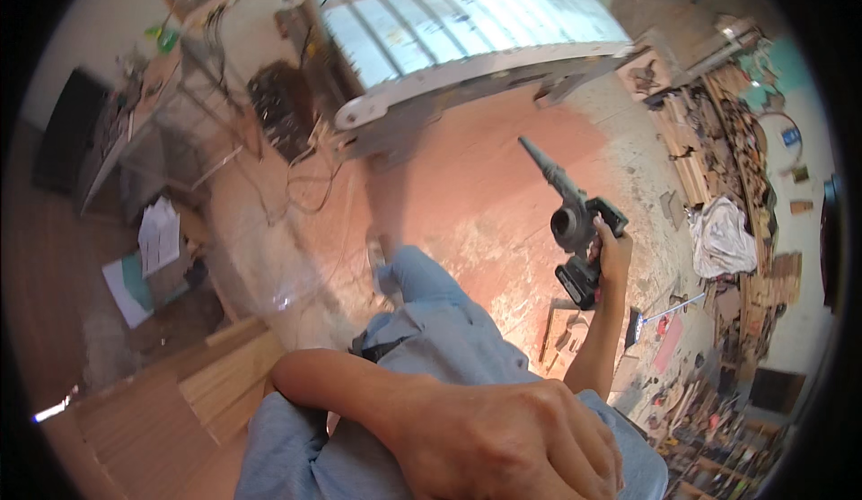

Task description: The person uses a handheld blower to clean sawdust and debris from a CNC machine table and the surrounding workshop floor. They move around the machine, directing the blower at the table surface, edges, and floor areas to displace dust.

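Observation:
My right hand (pixel 611 254) grips a cordless blower (pixel 572 214) by its handle, held out in front of me on the right. The tapered nozzle points up and left in the head view, over the reddish dusty floor (pixel 471 163). A dark battery pack (pixel 578 281) sits at the base of the handle. Bent across my body, close to the camera, is my left hand (pixel 512 439), back side up with the fingers curling downward. Its palm and fingertips are hidden, so I cannot tell whether it holds anything. Blue clothing (pixel 438 318) shows beneath both arms.
A large machine table with a striped, pale top (pixel 471 22) stands ahead. Loose cables (pixel 313 197) lie on the floor at left, near wooden boards (pixel 229 379). Rightward are a broom (pixel 634 327), a white cloth bundle (pixel 724 237) and piled wood scraps (pixel 744 143).

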Demonstrator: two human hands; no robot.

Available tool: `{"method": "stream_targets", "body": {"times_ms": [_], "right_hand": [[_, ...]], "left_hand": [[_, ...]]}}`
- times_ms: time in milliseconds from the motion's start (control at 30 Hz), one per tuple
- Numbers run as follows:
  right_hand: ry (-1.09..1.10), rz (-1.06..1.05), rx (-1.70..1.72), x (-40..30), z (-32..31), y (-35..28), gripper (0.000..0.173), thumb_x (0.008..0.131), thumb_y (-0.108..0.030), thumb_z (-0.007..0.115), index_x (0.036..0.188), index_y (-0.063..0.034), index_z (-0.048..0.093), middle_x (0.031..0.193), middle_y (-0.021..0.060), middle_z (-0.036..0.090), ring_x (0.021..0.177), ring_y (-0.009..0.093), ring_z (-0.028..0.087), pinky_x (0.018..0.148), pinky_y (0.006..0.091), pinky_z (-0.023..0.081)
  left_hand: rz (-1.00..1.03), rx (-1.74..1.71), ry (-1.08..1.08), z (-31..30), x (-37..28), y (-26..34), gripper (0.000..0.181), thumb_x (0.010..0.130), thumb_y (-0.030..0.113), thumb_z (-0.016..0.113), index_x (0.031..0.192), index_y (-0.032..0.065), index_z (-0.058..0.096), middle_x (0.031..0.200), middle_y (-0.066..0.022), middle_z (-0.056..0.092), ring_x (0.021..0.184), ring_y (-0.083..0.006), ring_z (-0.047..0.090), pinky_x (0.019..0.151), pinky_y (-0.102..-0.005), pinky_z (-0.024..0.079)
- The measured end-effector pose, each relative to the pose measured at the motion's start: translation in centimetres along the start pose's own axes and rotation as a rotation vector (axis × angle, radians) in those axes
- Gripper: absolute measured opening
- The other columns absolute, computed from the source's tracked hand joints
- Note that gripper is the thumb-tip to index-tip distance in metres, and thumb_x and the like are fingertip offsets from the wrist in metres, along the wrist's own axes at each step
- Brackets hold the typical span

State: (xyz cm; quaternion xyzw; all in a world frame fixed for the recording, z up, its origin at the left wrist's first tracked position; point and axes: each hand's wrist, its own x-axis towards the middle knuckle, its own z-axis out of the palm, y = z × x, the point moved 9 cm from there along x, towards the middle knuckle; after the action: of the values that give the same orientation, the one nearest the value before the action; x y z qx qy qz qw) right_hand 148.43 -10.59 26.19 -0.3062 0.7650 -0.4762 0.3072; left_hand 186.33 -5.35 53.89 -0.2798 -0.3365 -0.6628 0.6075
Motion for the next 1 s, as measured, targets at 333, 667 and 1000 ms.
{"method": "stream_targets", "body": {"times_ms": [333,667,1000], "right_hand": [[0.204,-0.456,0.135,16.8,-7.9,-19.0,0.032,0.087,-0.027,0.08,0.076,-0.0018,0.063,0.058,0.0033,0.057,0.045,0.013,0.054,0.042,0.0288,0.04],[0.146,-0.515,-0.25,45.2,-6.7,-28.2,0.041,0.085,-0.041,0.076,0.088,0.0005,0.074,0.073,0.0137,0.071,0.059,0.024,0.069,0.063,0.0386,0.053],[0.059,-0.789,-0.59,59.5,2.6,-33.8,0.043,0.086,-0.038,0.073,0.106,0.0004,0.075,0.1,0.0253,0.075,0.097,0.039,0.074,0.086,0.0457,0.056]], "left_hand": [[-0.041,0.001,-0.204,3.7,4.1,-12.9,0.065,0.106,0.049,0.047,0.104,-0.0092,0.077,0.088,-0.0183,0.077,0.075,-0.0282,0.075,0.07,-0.0366,0.061],[0.044,0.213,-0.201,-4.4,13.1,-32.1,0.065,0.106,0.049,0.047,0.103,-0.0086,0.077,0.088,-0.0179,0.077,0.076,-0.0288,0.076,0.07,-0.0381,0.061],[0.115,0.398,-0.16,-9.8,20.3,-42.1,0.065,0.105,0.051,0.048,0.104,-0.0077,0.077,0.092,-0.0182,0.078,0.079,-0.0288,0.077,0.071,-0.0386,0.061]]}}
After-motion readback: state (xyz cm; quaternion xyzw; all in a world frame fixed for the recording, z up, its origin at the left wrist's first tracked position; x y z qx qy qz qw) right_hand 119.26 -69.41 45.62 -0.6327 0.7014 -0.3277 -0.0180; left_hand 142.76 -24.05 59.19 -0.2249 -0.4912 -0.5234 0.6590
